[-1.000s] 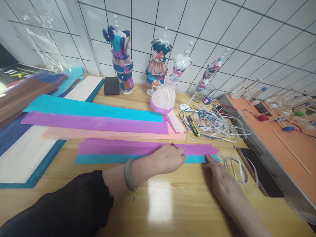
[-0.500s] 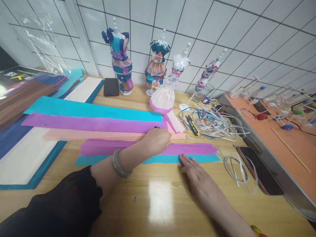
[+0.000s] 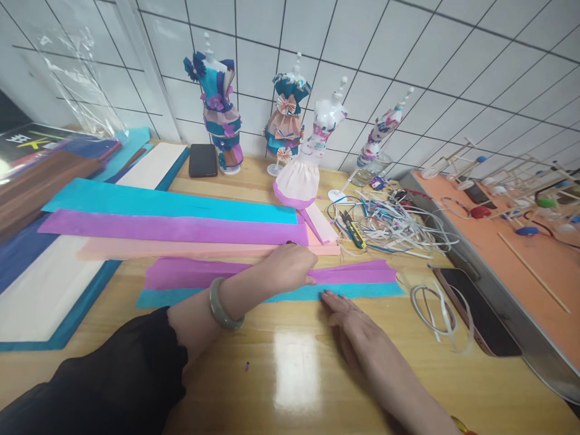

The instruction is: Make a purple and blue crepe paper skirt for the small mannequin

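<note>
In the head view, a purple crepe paper strip [image 3: 353, 273] lies lengthwise over a blue crepe paper strip [image 3: 371, 291], whose lower edge shows along the front. My left hand [image 3: 287, 266] is closed over the middle of the purple strip, with the thumb and bent fingers pinching at it; the fingertips are partly hidden. Just to the right of that hand, the purple paper is slightly creased and raised. My right hand [image 3: 356, 326] lies low beside it, fingers outstretched, with the tips touching the front edge of the blue strip.
Behind lie more strips: turquoise [image 3: 181, 202], purple [image 3: 181, 228] and peach [image 3: 217, 249]. Several small dress forms [image 3: 222, 121] stand by the tiled wall. A tangle of ribbons [image 3: 394, 223] with a cutter [image 3: 353, 231], and a phone [image 3: 478, 311], are at right.
Both hands have moved left along the layered strips. Over the last half second they shift only slightly, and the purple strip's right part has creased upward near the left hand.
</note>
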A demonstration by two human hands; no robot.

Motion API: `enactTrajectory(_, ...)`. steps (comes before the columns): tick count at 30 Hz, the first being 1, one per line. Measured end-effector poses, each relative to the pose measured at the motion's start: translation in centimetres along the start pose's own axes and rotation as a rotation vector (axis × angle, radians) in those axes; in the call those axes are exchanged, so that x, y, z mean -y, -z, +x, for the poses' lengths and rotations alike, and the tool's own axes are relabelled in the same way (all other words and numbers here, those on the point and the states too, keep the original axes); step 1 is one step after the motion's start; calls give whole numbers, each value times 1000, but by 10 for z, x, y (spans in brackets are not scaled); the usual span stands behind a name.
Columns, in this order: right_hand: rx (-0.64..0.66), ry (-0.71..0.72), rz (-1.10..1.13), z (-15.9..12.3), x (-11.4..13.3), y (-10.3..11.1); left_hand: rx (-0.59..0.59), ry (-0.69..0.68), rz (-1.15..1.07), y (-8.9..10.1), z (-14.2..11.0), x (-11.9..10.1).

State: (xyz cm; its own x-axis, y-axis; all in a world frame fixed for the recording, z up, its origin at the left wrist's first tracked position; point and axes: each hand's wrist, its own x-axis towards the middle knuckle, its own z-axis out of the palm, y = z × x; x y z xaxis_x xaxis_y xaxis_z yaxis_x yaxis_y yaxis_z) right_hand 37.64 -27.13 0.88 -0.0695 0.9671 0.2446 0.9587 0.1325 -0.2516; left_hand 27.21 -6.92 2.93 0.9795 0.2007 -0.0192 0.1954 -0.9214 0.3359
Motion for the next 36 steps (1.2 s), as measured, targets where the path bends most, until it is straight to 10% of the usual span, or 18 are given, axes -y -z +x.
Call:
enactTrajectory(13,-200,-492,-190,-58,-55,30,194,112,-442,0,2,-4)
enactTrajectory(36,-262,-726,-407,-78,-80,32,366,101,-710,15,1,-17)
